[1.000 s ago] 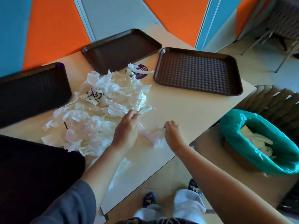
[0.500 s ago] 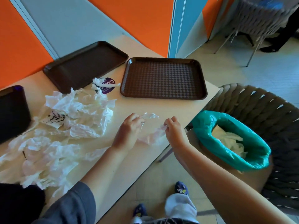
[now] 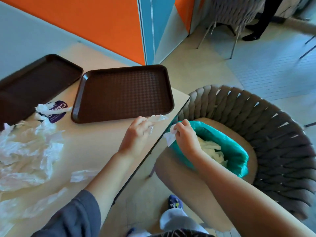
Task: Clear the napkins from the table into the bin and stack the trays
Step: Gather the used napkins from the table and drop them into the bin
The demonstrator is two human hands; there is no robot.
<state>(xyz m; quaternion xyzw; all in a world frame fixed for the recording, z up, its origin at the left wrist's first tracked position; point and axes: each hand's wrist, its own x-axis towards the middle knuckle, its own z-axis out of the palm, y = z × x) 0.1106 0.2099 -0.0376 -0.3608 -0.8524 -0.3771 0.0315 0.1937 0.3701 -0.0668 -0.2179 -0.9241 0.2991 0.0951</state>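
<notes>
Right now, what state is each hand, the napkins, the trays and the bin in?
Left hand: grips a crumpled white napkin at the table edge.
Right hand: pinches a small white napkin piece at the bin's rim.
Teal-lined bin: open, partly filled with napkins.
Loose white napkin pile: on the beige table, uncleared.
Two brown plastic trays: flat, side by side, unstacked.

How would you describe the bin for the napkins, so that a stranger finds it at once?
Start at the table and go past its right edge. On the seat of the woven grey chair stands the bin. It alone has a teal bag as lining, with white napkins already inside.
</notes>
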